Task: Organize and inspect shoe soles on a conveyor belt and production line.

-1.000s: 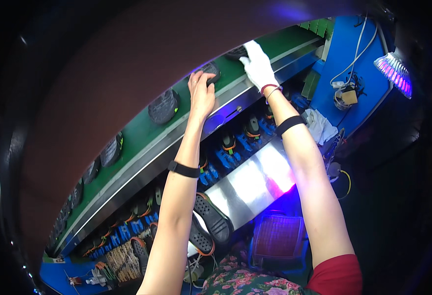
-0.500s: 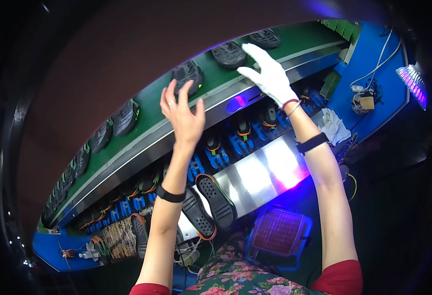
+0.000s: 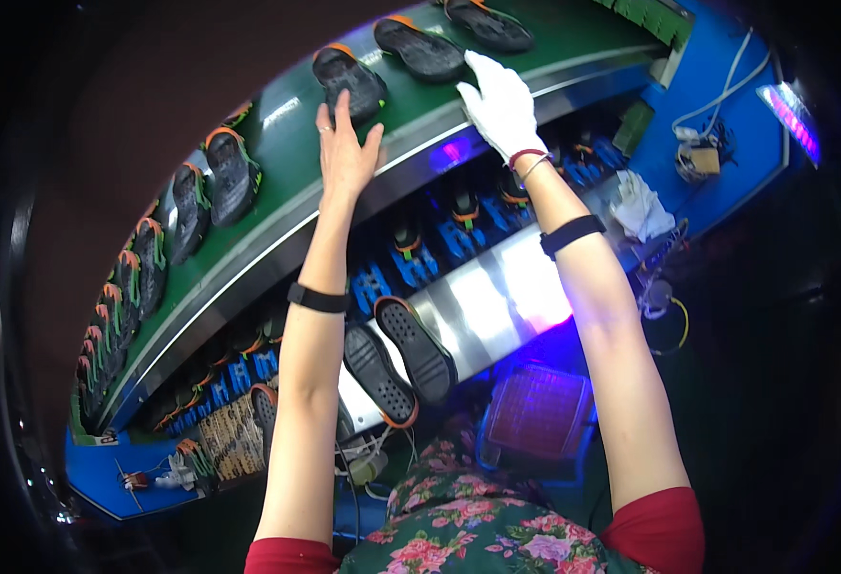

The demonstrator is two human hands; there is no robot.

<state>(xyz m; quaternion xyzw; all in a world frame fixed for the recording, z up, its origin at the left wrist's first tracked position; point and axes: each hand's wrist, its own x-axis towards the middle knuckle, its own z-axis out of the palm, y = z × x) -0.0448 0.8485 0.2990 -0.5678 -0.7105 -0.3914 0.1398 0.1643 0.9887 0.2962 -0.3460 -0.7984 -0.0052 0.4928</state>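
Reaching up to the green belt point(image 3: 277, 206), both arms are stretched out. Left hand point(image 3: 346, 151) bare, fingers spread, grip wide open and empty; its fingertips sit just below a dark sole point(image 3: 349, 78) on the belt, touching or not I cannot tell. Right hand point(image 3: 503, 103) in a white glove, flat on the belt edge, grip open, holding nothing, near a second sole point(image 3: 420, 48).

Judged progress: soles lie in a row along the belt; two more soles point(image 3: 399, 359) rest on the steel desk point(image 3: 497, 297) below, off the belt.

Hard to read: the row's far left end blurs into the dark rim. Blue fixtures point(image 3: 440, 239) under the belt are partly hidden by the arms.
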